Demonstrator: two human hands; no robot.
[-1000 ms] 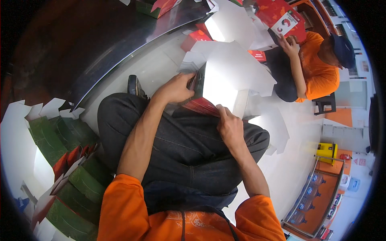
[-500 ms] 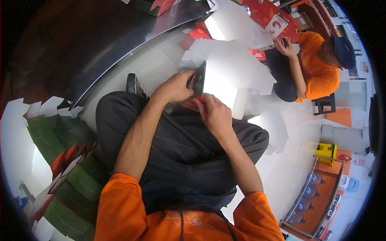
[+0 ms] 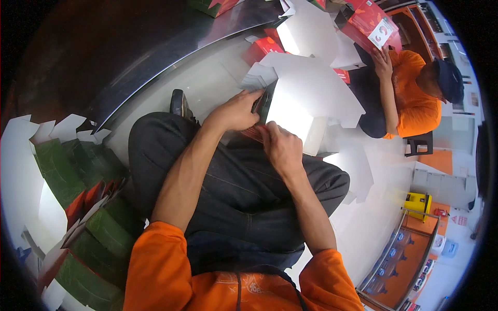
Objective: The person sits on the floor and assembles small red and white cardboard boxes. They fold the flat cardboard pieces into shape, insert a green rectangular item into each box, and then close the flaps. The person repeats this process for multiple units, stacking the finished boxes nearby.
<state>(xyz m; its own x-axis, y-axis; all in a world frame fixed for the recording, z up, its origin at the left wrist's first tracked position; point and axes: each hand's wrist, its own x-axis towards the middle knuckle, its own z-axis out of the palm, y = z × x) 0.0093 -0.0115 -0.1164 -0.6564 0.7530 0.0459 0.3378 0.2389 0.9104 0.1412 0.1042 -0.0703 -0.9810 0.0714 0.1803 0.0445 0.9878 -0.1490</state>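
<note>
A cardboard box (image 3: 320,85) with white inner faces stands partly unfolded in front of my lap, its flaps spread outward. My left hand (image 3: 239,110) is closed on its near left edge, where a dark printed outer side shows. Just to the right, my right hand (image 3: 282,147) pinches the red printed near part of the same box. The fingertips of both hands are partly hidden behind the board. Between the hands there is only a small gap.
Green-and-red cartons (image 3: 106,233) with raised white flaps stand close at my left. A dark metal-edged table (image 3: 129,52) lies beyond. At the upper right a seated co-worker (image 3: 415,98) holds a red box (image 3: 369,28). Another red box (image 3: 263,49) lies on the floor.
The whole view has shifted slightly. My hands keep their hold on the box. The co-worker's red box has been turned and lifted, showing more of its printed side.
</note>
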